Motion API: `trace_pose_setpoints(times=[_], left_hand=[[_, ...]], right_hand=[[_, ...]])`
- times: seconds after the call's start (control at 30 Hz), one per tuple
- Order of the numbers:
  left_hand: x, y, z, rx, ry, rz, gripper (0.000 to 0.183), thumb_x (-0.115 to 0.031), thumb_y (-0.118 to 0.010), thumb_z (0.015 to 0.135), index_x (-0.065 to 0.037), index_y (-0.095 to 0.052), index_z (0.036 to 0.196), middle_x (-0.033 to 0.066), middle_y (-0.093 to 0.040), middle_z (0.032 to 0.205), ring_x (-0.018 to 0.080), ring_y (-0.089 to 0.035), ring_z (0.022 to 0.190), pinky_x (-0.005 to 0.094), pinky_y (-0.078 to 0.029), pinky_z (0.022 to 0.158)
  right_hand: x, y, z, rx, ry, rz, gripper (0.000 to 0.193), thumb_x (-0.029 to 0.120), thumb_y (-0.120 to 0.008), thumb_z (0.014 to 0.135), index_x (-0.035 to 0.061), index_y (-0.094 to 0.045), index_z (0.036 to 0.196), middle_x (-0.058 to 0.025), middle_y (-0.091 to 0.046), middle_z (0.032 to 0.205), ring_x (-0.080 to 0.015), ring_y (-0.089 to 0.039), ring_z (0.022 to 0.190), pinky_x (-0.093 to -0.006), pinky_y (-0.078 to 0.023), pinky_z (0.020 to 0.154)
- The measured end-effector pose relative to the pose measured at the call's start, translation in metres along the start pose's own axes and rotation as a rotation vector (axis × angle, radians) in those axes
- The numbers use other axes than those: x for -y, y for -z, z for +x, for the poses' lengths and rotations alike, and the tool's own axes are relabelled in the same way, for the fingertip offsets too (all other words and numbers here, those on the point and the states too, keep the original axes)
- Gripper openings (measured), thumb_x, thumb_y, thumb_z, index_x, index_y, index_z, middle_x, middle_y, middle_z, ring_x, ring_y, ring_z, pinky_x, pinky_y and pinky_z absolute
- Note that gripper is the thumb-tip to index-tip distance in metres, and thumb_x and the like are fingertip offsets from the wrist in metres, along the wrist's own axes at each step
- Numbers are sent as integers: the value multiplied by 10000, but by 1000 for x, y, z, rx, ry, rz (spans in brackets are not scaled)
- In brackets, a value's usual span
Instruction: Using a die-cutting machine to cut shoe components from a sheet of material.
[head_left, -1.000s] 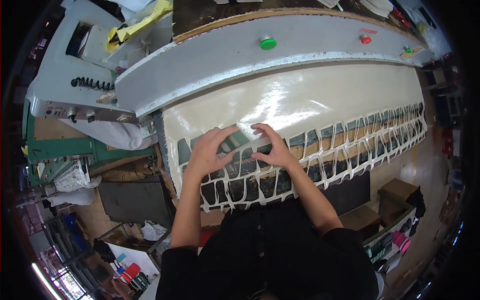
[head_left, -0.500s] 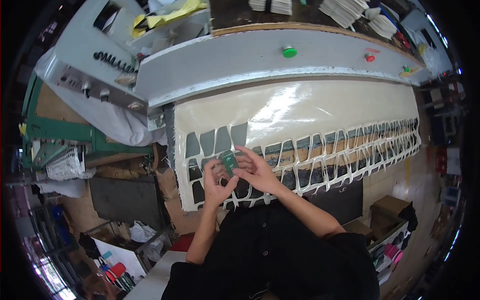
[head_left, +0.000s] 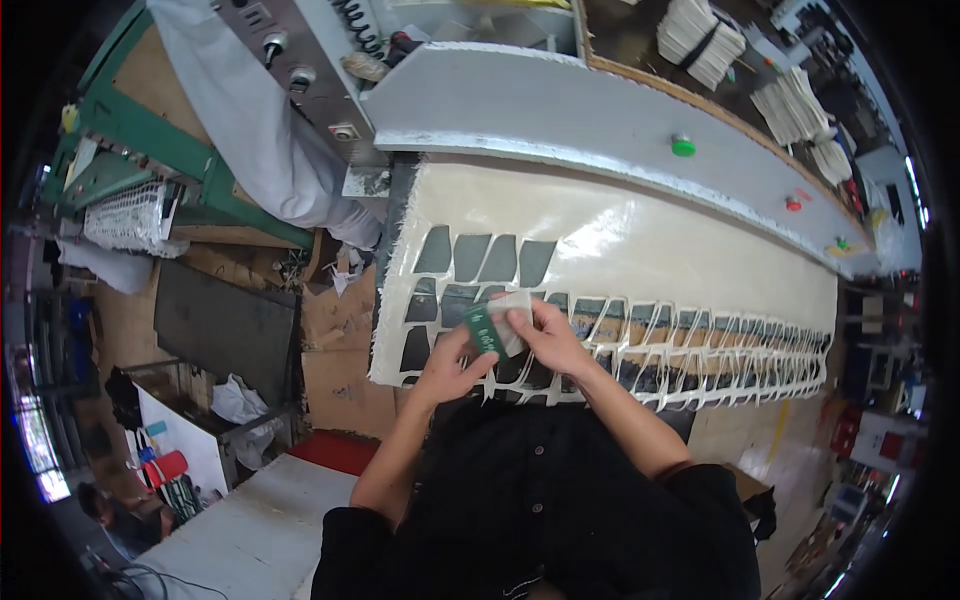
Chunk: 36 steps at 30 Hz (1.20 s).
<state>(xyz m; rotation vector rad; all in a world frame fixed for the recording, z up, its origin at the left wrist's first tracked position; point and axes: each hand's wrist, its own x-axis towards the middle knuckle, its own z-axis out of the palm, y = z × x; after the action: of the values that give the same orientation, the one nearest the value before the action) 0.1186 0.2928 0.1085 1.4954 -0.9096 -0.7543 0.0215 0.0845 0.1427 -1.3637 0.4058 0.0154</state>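
Note:
My left hand [head_left: 455, 367] is closed on a small green block with pale markings [head_left: 485, 330], which looks like a cutting die. Against its right side, my right hand [head_left: 550, 340] pinches a small cream fabric piece [head_left: 513, 303], perhaps a thin stack; the layers are hard to tell. Both hands hover over the cream sheet [head_left: 620, 245], close to my body. Rows of four-sided holes run through the sheet, with thin strips left between them. Dark board shows through the nearest holes.
Beyond the sheet stands a grey machine beam [head_left: 560, 110] with a green button [head_left: 683, 146] and a red button [head_left: 793, 204]. Tied cream bundles [head_left: 697, 45] lie on its top. A green frame [head_left: 190, 150] is at left, a white tabletop [head_left: 250, 530] at lower left.
My view has turned, so the machine and sheet appear shifted right and tilted. The cream piece now shows in my right hand beside the green die, where only the green die showed before.

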Motion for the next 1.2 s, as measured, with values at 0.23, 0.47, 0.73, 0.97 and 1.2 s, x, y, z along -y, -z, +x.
trace_pose_setpoints(times=[0.23, 0.47, 0.73, 0.97, 1.2], left_hand=[[32, 20, -8, -620, 144, -287, 811, 16, -713, 997, -69, -222, 1638, 102, -691, 1159, 113, -656, 879, 231, -522, 631], [0, 20, 79, -284, 186, 268, 849, -36, -845, 854, -74, -433, 1595, 100, -746, 979, 151, -660, 722, 298, -504, 635], [-32, -31, 224, 365, -97, 934, 545, -45, -777, 837, -172, -718, 1364, 135, -729, 1321, 304, -658, 1291, 523, -458, 1124], [13, -50, 204, 231, -396, 877, 585, 41, -684, 874, -212, -704, 1401, 151, -677, 1448, 357, -545, 1461, 536, -371, 1254], [52, -73, 119, -225, -46, 527, 450, -125, -812, 919, -49, -707, 1350, 199, -740, 1297, 380, -681, 1260, 515, -478, 1147]], right_hand=[[-13, 3, 86, -88, -133, 206, 591, 443, -508, 1164, -45, -575, 1490, -200, -666, 1460, -296, -628, 1380, -374, -466, 1171], [-41, 88, 81, -479, 244, -379, 541, 209, -722, 1049, 12, -556, 1524, -172, -692, 1401, -247, -686, 1206, -377, -551, 1042], [-55, 178, 9, -372, 358, -444, 783, 82, -841, 866, 73, -513, 1577, -143, -586, 1553, -272, -580, 1390, -383, -514, 1082], [-50, 153, 22, -367, 358, -801, 922, 241, -941, 769, 149, -528, 1589, -158, -545, 1629, -412, -462, 1519, -507, -371, 1238], [-57, 140, 21, -377, 306, -916, 552, 216, -845, 864, 162, -658, 1380, -122, -582, 1622, -360, -388, 1598, -528, -305, 1200]])
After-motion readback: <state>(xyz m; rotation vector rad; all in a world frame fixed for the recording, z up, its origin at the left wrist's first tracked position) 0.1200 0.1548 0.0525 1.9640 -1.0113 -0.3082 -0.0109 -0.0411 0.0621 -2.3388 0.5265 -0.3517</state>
